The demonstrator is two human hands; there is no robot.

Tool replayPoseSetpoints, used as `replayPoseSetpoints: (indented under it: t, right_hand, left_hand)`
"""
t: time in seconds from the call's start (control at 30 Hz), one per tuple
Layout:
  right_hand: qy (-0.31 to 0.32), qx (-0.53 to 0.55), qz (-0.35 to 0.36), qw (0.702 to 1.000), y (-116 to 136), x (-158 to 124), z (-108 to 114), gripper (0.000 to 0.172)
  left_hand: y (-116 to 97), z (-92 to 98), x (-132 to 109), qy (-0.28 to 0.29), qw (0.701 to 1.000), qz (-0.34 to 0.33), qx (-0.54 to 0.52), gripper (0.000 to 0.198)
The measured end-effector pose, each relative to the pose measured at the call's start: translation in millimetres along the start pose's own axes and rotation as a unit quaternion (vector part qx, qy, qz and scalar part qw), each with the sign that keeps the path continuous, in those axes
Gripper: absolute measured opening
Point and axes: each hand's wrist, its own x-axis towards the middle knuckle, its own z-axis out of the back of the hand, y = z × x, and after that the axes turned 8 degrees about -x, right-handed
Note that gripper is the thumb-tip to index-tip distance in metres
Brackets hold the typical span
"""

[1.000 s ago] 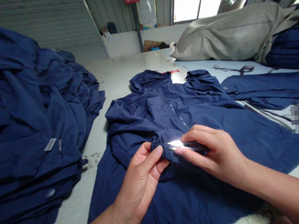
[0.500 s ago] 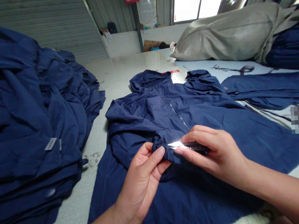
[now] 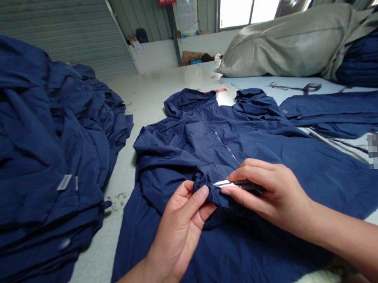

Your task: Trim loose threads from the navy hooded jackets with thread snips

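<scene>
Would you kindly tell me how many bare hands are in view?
2: the left hand pinching the cuff, and the right hand beside it, holding snips.

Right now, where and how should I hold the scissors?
Grip the scissors behind their bright tips, probably best from the right, where the right hand holds them: the tips point left, toward the cuff in the left hand.

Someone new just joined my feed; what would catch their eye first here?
Probably the shiny metal snips in the right hand, pointing at the gathered cuff pinched by the left hand. Next, the navy jacket spread beneath both hands. The tall pile of navy garments on the left and the bulky grey sack at upper right also stand out.
</scene>
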Motion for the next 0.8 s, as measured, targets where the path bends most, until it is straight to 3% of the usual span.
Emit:
replayPoseSetpoints:
  t: [0.17,0.33,0.43,0.53,0.67,0.73,0.8]
  right_hand:
    - [-0.01,0.015,-0.005,1.0,1.9,1.3,-0.3,0.015]
    - [-0.061,0.136,-0.139,0.979,-3.1,9.4,2.6,0.022]
    - [-0.003,0.18,-0.173,0.968,-7.9,12.7,5.9,0.037]
    - [0.079,0.164,-0.113,0.977,-10.4,12.6,10.1,0.056]
    - [0.098,0.049,0.006,0.994,-13.7,10.8,13.2,0.064]
    - [0.088,-0.001,0.039,0.995,-16.4,10.5,11.4,0.057]
    - [0.052,0.006,0.053,0.997,-18.9,11.1,7.7,0.036]
  left_hand:
    - [0.4,2.6,1.1,0.004,1.0,0.0,-0.007,0.013]
    - [-0.4,3.0,1.1,0.018,1.0,-0.002,0.008,0.013]
    - [-2.5,2.8,2.5,0.02,1.0,-0.007,0.006,0.012]
    - [-6.8,4.1,6.0,0.034,0.999,-0.014,-0.004,0.008]
    - [-14.4,5.8,11.6,0.03,0.997,-0.059,-0.03,0.006]
    - [-17.4,5.4,13.4,0.01,0.997,-0.07,-0.043,0.007]
    - [-19.2,4.8,13.7,0.001,0.997,-0.075,-0.033,0.008]
